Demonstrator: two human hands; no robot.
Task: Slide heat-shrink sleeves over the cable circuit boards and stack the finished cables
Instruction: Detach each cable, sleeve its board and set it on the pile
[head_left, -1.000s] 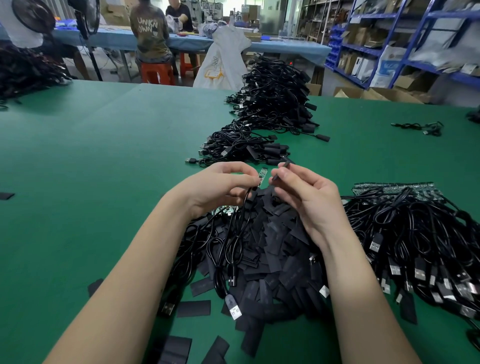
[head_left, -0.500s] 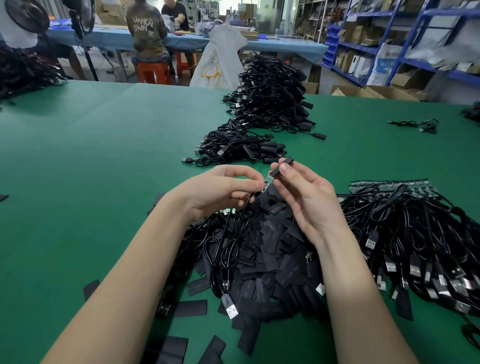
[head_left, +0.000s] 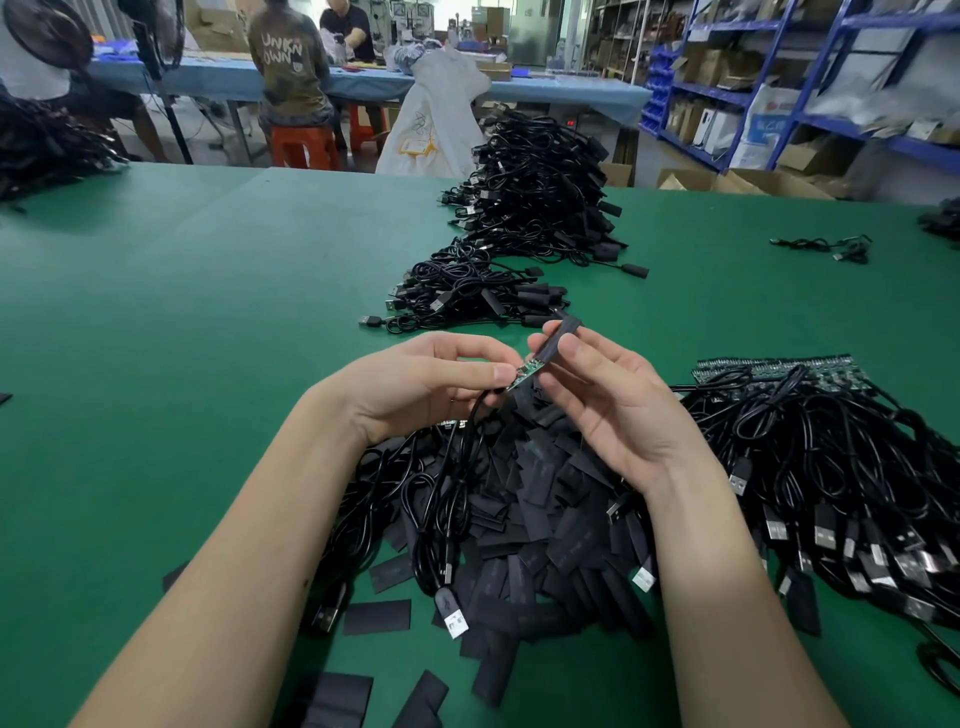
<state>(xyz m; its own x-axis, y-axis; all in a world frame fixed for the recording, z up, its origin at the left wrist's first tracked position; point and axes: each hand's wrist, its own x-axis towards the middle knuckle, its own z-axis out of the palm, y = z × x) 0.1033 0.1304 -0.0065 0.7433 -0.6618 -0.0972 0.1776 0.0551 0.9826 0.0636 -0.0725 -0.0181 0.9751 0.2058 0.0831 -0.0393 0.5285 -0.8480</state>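
Green felt covers the table (head_left: 182, 322) in the head view. Above a heap of loose black sleeves (head_left: 540, 499), the left hand (head_left: 421, 384) pinches a small green circuit board (head_left: 527, 375) where its black cable (head_left: 447, 499) joins, the cable hanging down to a USB plug. The right hand (head_left: 608, 395) has its grip closed on a black heat-shrink sleeve (head_left: 557, 340), whose lower end sits over the board's far tip. Finished cables (head_left: 483, 296) lie stacked just beyond; unsleeved cables (head_left: 831, 467) lie to the right.
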